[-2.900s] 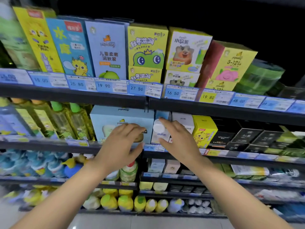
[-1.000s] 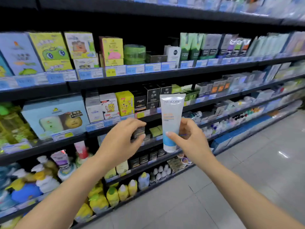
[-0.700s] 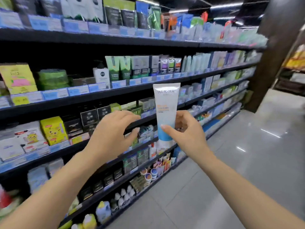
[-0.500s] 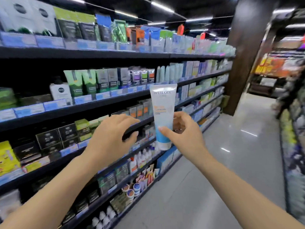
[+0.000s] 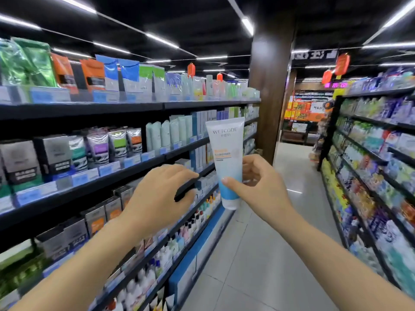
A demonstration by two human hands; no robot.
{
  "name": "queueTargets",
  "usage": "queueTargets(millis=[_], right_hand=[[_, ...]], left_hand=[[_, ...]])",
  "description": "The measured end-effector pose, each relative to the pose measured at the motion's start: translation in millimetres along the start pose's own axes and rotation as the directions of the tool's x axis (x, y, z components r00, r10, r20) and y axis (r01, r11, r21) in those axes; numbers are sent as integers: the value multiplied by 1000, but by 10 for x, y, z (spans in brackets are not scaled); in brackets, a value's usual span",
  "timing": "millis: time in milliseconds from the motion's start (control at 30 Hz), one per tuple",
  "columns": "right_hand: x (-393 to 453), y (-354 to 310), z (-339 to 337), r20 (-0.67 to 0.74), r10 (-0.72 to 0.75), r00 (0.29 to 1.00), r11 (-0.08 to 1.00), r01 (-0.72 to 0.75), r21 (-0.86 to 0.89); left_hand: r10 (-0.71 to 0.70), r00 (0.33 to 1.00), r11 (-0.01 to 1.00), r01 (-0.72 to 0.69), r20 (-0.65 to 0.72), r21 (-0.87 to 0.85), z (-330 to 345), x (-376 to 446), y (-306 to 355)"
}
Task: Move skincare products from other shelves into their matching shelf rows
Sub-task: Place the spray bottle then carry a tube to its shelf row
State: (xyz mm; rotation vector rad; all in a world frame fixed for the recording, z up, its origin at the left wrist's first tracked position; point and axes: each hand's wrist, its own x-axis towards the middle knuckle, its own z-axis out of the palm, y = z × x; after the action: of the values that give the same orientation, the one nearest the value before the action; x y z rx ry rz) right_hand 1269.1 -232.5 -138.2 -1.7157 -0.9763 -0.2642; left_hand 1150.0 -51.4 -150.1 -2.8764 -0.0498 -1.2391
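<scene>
The right hand [image 5: 258, 187] held a white tube [image 5: 228, 162] upright in the aisle, cap end down, with the thumb across its blue lower part and the fingers curled round behind it. The tube carried the word WETCODE near its flat top, an orange band at mid-height, and a white cap at the bottom. It stood in the air, touching no shelf, just right of the left shelving unit [image 5: 134, 167].

The left hand [image 5: 161, 196] hovered to the left of the tube, apart from it, palm down with the fingers loosely curled and grasping nothing. Its fingertips lay in front of the dark edge of a shelf; whether they touched that edge could not be told.

Beyond the tube, on the same unit, a row of pale green tubes [image 5: 168, 133] stood on the second shelf from the top, with grey pouches [image 5: 107, 147] and dark boxes [image 5: 20, 160] further left of them. Foil packets in green, orange and blue [image 5: 89, 75] lined the top shelf above the tube. Below the tube, small bottles [image 5: 202, 212] filled the lower shelves.

A brown pillar [image 5: 269, 90] rose behind and to the right of the tube, and a second shelving unit [image 5: 370, 153] ran along the far right of the grey tiled floor [image 5: 258, 254]
</scene>
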Motion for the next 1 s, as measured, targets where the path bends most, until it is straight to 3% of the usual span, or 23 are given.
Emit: queueTargets(millis=[333, 700, 1000], right_hand=[[1406, 1320, -386, -99, 15, 995, 999, -12, 31], [3021, 2987, -1121, -26, -21, 999, 999, 22, 23], [4379, 3909, -889, 50, -83, 995, 993, 78, 91]], left_hand=[[85, 996, 996, -84, 17, -39, 1490, 1647, -361], [17, 1000, 999, -17, 14, 32, 3073, 3257, -327], [-64, 997, 984, 69, -31, 162, 3701, 4126, -1039]])
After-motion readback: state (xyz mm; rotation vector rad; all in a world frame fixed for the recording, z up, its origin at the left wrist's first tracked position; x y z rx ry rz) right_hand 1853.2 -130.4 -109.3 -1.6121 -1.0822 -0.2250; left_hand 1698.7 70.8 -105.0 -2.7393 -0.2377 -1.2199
